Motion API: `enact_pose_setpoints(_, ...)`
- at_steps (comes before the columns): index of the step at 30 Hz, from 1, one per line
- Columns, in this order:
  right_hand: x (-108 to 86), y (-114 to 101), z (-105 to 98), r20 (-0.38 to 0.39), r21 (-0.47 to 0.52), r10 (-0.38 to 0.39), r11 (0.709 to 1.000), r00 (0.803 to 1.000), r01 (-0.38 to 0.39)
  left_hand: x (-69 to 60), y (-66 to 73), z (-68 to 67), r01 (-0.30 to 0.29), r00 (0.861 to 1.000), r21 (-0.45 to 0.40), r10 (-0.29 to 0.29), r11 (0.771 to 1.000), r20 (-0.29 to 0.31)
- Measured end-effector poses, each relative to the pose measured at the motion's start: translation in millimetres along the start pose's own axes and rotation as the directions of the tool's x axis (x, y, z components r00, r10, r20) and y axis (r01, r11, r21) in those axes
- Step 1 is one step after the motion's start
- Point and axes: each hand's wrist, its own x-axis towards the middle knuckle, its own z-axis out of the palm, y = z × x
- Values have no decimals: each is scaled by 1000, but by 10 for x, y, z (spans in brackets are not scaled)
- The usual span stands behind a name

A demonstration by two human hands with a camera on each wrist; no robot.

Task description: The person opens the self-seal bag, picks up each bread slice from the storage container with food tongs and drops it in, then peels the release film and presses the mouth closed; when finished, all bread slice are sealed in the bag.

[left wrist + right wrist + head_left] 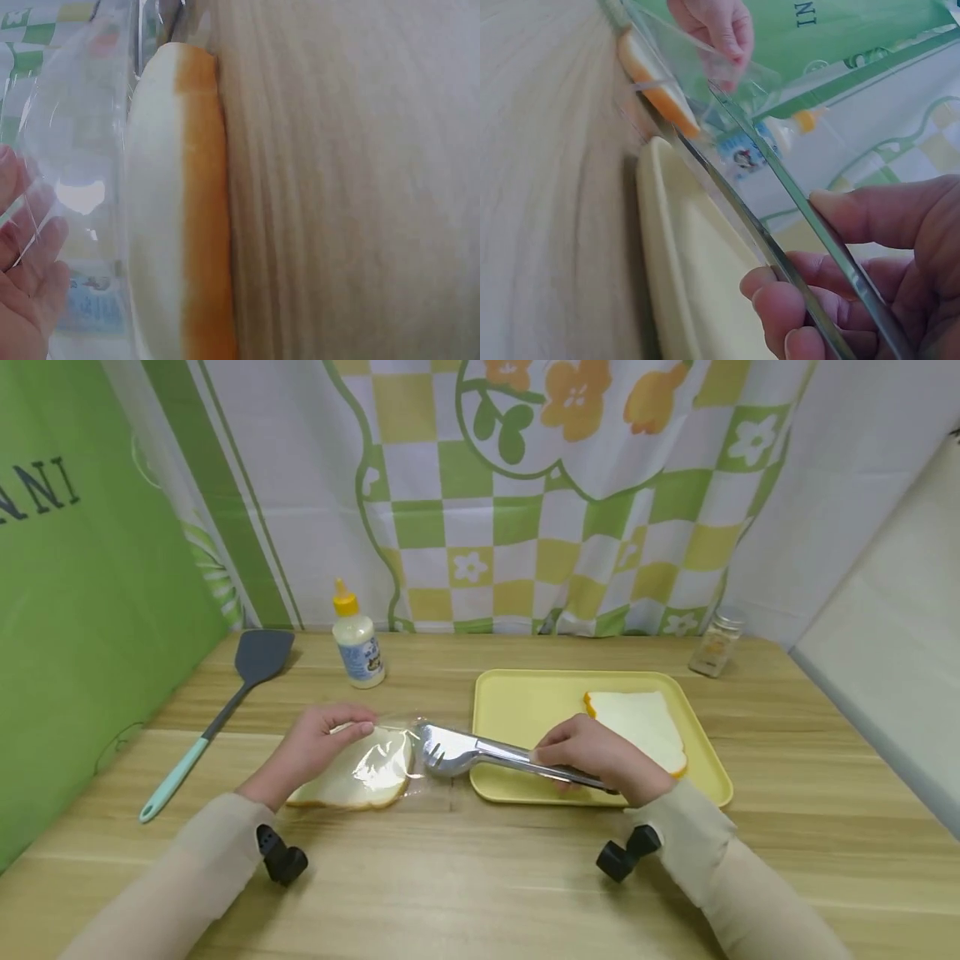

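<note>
My left hand pinches the upper layer of a clear plastic bag, lifted off a slice of bread. That slice lies inside the bag, its brown crust toward the table's front. In my right hand is a pair of metal tongs, gripped between thumb and fingers. The tongs' arms are spread apart, and their heads reach the bag's right end, short of the bread. Under the right hand lies a yellow tray with another bread slice on its right side.
A squeeze bottle with a yellow cap stands behind the bagged bread. To the left lies a spatula with a mint handle. A small glass jar stands at the back right. A checked curtain hangs behind the wooden table.
</note>
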Motion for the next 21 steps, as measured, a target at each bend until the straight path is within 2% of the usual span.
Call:
enact_pose_setpoints(5, -150, 32, -208, -19, -22, -23, 999, 1000, 23, 12, -37, 46, -28, 1000, -36, 29, 999, 7)
enact_pose_setpoints(11, -317, 92, -442, -60, -13, -33, 999, 998, 32, 11, -59, 71, -24, 1000, -47, 25, 999, 14)
enact_pose_setpoints(14, -395, 146, -553, -81, 22, -31, 999, 996, 33, 7, -55, 79, -14, 1000, -37, 15, 999, 26)
enact_pose_setpoints(21, -612, 274, -821, -167, 22, -12, 1000, 986, 16, -6, -31, 84, 6, 1000, -34, -5, 999, 30)
